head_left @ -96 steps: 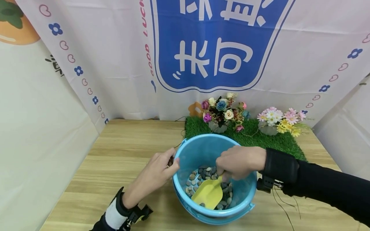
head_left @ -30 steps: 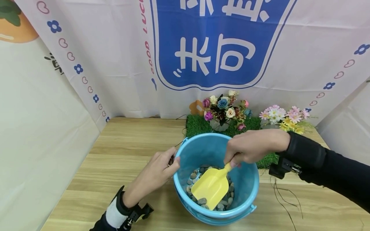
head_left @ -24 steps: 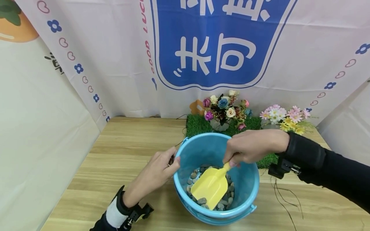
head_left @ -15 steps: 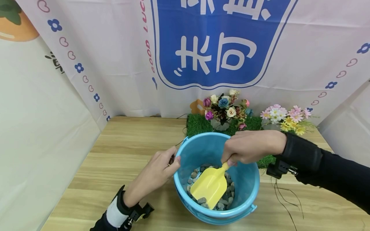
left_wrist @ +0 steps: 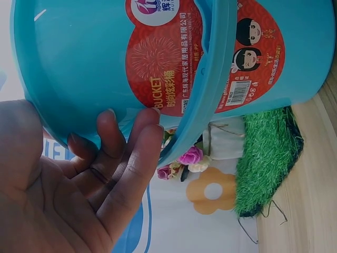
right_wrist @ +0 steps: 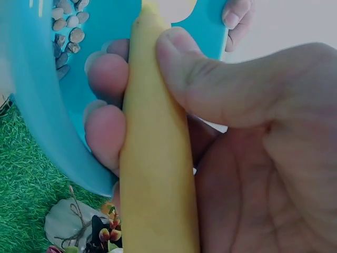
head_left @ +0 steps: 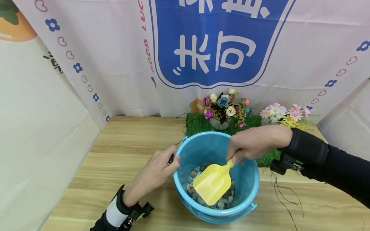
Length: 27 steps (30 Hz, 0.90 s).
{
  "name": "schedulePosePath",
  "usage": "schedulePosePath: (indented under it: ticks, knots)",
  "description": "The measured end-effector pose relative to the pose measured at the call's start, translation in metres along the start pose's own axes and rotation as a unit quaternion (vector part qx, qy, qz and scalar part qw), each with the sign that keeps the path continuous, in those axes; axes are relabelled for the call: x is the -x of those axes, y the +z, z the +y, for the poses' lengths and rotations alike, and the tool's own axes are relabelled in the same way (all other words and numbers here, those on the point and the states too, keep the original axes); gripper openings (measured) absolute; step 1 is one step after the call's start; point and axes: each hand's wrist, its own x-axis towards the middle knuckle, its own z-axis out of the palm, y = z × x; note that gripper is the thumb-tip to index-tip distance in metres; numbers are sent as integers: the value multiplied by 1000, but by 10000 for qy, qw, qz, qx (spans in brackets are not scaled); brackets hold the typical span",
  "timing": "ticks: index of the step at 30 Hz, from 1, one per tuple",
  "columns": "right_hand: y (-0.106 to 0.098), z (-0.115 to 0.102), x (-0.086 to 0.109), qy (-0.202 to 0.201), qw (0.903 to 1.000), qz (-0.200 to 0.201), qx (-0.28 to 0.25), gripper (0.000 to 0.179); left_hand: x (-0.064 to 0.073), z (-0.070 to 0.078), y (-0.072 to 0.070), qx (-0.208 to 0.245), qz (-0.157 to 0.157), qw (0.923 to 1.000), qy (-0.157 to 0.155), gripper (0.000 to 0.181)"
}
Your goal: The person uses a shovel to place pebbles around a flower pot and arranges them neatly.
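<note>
A blue bucket [head_left: 208, 146] stands on the wooden table, with grey and tan pebbles [head_left: 224, 201] at its bottom. My left hand [head_left: 154, 168] grips the left rim, thumb at the edge and fingers on the outer side. Curled fingers [left_wrist: 138, 168] show beside the bucket's labelled wall in the left wrist view. Inside the bucket, over the pebbles, a yellow scoop [head_left: 213, 184] slants down to the left; its visible blade carries no pebbles. My right hand [head_left: 257, 141] holds its handle [right_wrist: 158, 142], thumb on one side and fingers curled round the other.
Behind the bucket lies an artificial grass mat [head_left: 195, 123] with a pot of mixed roses [head_left: 224, 109] and a pot of daisies [head_left: 284, 114]. Loose dark strings [head_left: 284, 199] lie right of the bucket. A printed cloth [head_left: 124, 64] hangs at the back.
Earlier the scoop sat lower among the pebbles, a few at its tip. Now the right hand has drawn it up and slightly right, and those pebbles are off it. The left hand stays put.
</note>
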Motion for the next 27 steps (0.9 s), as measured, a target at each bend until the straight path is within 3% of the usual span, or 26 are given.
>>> schedulePosePath:
  ticks: [6,12,19,27]
  knots:
    - [-1,-1,1,5,10000,-16,-22,21,0,0,-1,16,13,10000,22,9]
    - [1,-8,0,330,9976,302,528,23,-1,1,-1,-19,30,10000,79,9]
    - [0,-21,-13,800,9786,940,1649,30,-1,1,-1,-82,11,9999,98,9]
    - [2,-34,-37,1611,9581,710,2260,26,-1,0,-1,-61,2,10000,50,10]
